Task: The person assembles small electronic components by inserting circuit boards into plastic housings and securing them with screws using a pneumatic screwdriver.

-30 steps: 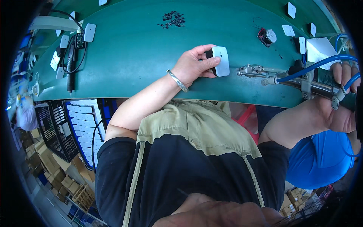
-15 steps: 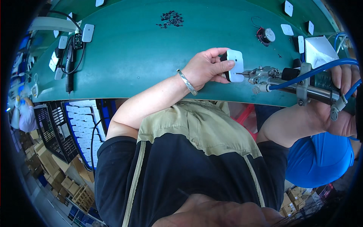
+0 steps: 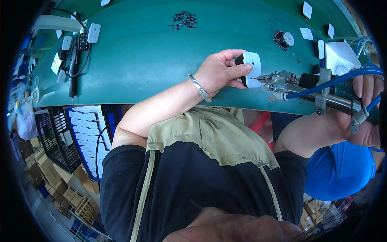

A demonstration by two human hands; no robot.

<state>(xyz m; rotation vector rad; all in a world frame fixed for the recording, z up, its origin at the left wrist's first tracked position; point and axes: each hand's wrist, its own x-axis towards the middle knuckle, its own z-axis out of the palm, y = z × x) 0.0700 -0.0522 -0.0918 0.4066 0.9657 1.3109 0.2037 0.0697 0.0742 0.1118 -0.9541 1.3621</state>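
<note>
1. Green bench [image 3: 137,52] in the head view: dark small screws [image 3: 183,20] lie in a loose pile toward its far side, a round speaker [image 3: 287,39] toward its far right corner and a black pen-shaped driver [image 3: 73,72] near its left edge.
2. Same view, left grip: the left hand [image 3: 227,70] is clamped on a white-faced block [image 3: 254,74], thumb across the face and fingers behind. The block is held over the bench, right of its middle and close to the near edge.
3. Same view, right grip: the right hand [image 3: 363,127] is closed around a steel-barrelled driver [image 3: 296,87] with a blue hose [image 3: 350,73], at the bench's right edge.
4. Between them: the block's long axis runs roughly from far edge to near edge; the barrel points leftward, roughly across it. The thin tip overlaps the face's near half, below the thumb; whether it touches, I cannot tell. The left hand is nearer the block.
</note>
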